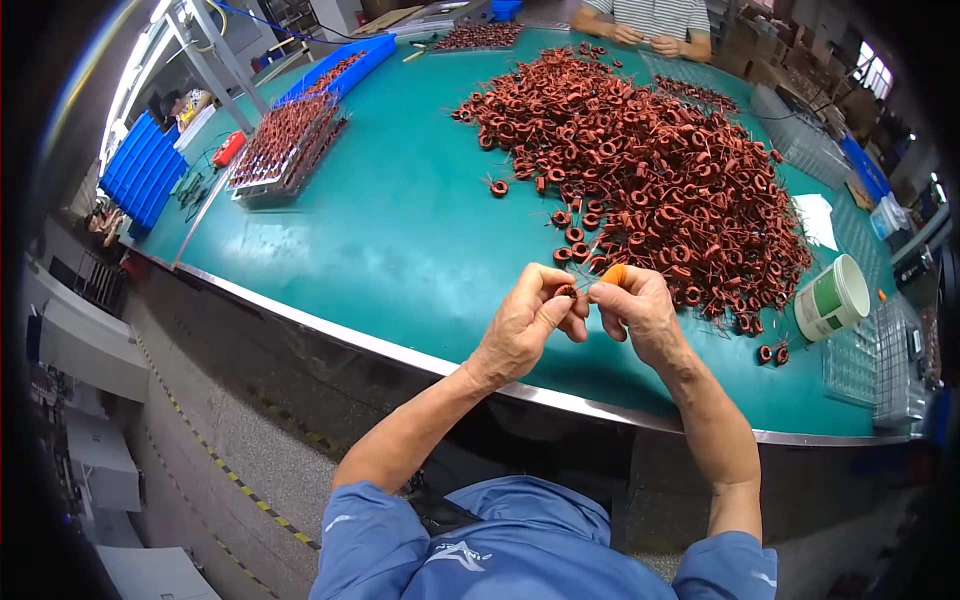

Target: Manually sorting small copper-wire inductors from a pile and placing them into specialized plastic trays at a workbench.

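My left hand (pixel 527 322) pinches a small ring-shaped copper wire coil (pixel 567 291) between thumb and fingers. Thin wire leads stick out from it toward my right hand (pixel 640 308), whose thumb and index finger are closed on them. An orange finger cot (pixel 613 274) covers that index fingertip. Both hands are held close together above the front part of the green table (pixel 400 220). Just beyond them rises a big heap of similar reddish-brown coils (pixel 650 180), with a few loose ones at its near edge.
Right of the heap stand a white and green tub (pixel 833 298) and clear plastic trays (pixel 900 365). Two loose coils (pixel 773 354) lie near the tub. At the left are stacked trays of coils (pixel 287 150) and blue bins (pixel 145 170). Across the table a person (pixel 650 25) handles something.
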The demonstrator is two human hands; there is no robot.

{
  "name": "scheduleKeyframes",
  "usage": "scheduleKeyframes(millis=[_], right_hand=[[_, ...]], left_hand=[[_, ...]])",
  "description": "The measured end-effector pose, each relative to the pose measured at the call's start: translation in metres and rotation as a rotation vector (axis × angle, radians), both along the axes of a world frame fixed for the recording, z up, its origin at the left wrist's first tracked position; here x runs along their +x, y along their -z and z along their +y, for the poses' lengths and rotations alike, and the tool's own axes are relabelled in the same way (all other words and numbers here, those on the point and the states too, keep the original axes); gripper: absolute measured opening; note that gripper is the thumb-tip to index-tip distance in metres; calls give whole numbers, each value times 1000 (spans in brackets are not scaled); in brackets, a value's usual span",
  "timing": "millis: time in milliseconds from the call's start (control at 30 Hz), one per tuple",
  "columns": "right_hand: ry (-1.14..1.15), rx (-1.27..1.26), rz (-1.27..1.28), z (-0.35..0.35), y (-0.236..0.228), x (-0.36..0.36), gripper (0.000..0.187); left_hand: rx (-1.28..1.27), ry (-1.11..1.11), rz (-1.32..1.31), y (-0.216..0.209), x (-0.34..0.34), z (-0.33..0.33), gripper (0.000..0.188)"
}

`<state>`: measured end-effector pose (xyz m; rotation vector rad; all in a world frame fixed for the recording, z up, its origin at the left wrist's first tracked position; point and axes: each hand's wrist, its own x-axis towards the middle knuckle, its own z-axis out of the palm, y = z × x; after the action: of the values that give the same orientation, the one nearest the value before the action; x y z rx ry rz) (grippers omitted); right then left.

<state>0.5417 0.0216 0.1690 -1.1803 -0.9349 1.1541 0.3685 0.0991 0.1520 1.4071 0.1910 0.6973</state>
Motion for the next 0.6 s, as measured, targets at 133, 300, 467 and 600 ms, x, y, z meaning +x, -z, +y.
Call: scheduleKeyframes(millis=[133, 300, 467, 600], right_hand=[[-119, -68, -62, 2, -2, -6, 30], [-88, 70, 92, -1, -8, -28, 51], [111, 193, 70, -26, 3, -28, 25], [173, 229, -116, -17, 8, -36, 18]], left_hand=[[-186, 12, -127, -4, -15, -10, 20], [-156, 28, -53, -6, -20, -15, 22], [-309, 51, -106, -4, -5, -37, 14], [-266, -69, -47, -1, -10, -36, 11]])
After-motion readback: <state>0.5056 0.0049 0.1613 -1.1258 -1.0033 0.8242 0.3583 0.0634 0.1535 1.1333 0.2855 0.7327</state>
